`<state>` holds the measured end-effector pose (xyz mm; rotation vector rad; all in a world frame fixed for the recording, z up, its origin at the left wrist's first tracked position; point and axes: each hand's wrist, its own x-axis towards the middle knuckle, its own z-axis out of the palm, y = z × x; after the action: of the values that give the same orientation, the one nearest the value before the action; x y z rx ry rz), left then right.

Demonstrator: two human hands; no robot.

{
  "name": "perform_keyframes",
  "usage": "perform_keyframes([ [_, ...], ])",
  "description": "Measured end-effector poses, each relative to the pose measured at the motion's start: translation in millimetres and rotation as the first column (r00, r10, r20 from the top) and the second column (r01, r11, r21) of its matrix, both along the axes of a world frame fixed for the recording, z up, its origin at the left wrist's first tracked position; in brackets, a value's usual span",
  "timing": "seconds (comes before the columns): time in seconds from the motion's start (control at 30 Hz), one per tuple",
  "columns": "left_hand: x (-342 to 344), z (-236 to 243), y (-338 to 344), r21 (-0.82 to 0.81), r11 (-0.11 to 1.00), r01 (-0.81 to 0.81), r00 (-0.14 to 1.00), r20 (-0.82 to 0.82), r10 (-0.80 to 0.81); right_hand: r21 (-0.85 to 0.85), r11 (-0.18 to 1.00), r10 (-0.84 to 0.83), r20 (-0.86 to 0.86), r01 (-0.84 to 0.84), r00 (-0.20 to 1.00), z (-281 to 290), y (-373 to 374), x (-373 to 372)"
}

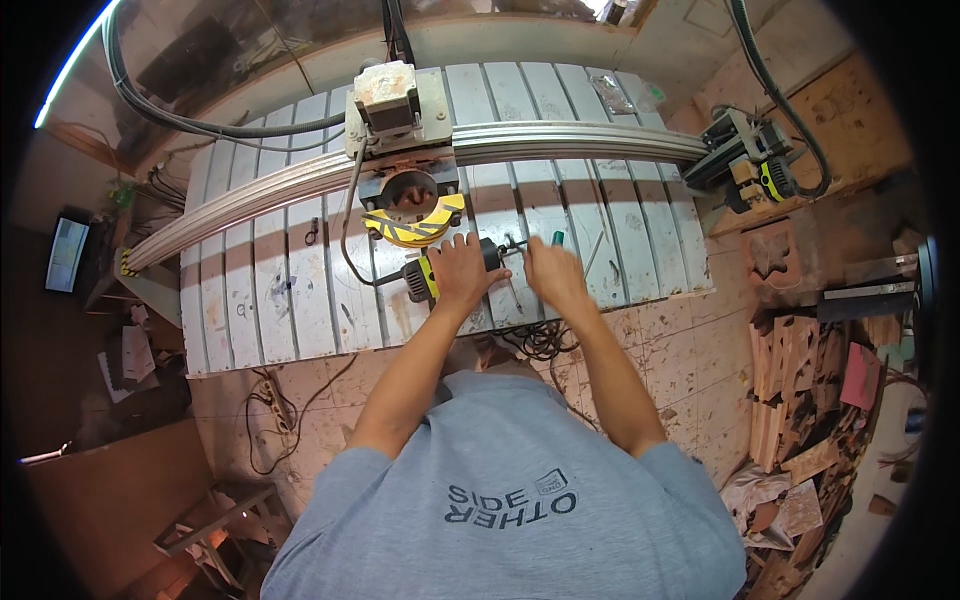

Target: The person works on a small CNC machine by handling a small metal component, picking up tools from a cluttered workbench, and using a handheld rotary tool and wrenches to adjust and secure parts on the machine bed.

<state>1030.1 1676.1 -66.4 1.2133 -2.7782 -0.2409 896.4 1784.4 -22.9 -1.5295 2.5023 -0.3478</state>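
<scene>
A black-and-yellow router motor (pixel 416 281) lies on its side on the slotted table. My left hand (pixel 460 275) grips its dark barrel from above, fingers curled over. At the motor's right end, my right hand (pixel 553 275) is closed on a small dark metal tool (pixel 515 247) that meets the nose; its exact kind is hidden by the fingers. Just beyond that hand shows a green handle (pixel 557 238). A thin rod (pixel 594 254) lies on the table to the right. Above my left hand is the empty round clamp (pixel 410 222), striped yellow and black, on the machine's carriage.
The slotted table (pixel 230 300) is spanned by a metal gantry rail (pixel 580 140) with a motor block (pixel 388 95). A cable (pixel 350 225) runs from the router motor to the carriage. Wood scraps (pixel 790 390) are piled at right; coiled cables (pixel 540 340) hang at the front edge.
</scene>
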Motion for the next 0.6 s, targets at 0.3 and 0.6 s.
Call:
perform_keyframes([
  [0.3,3.1,-2.8,-0.4,-0.048,0.998,0.033,0.999,-0.038,-0.035,-0.194,0.968,-0.123,0.198,0.162,0.972,-48.3,41.8,36.9],
  [0.6,0.8,0.7,-1.0,-0.026,0.999,0.039,0.999,-0.027,-0.04,-0.234,0.96,-0.122,0.148,0.155,0.981,-60.9,31.9,44.7],
])
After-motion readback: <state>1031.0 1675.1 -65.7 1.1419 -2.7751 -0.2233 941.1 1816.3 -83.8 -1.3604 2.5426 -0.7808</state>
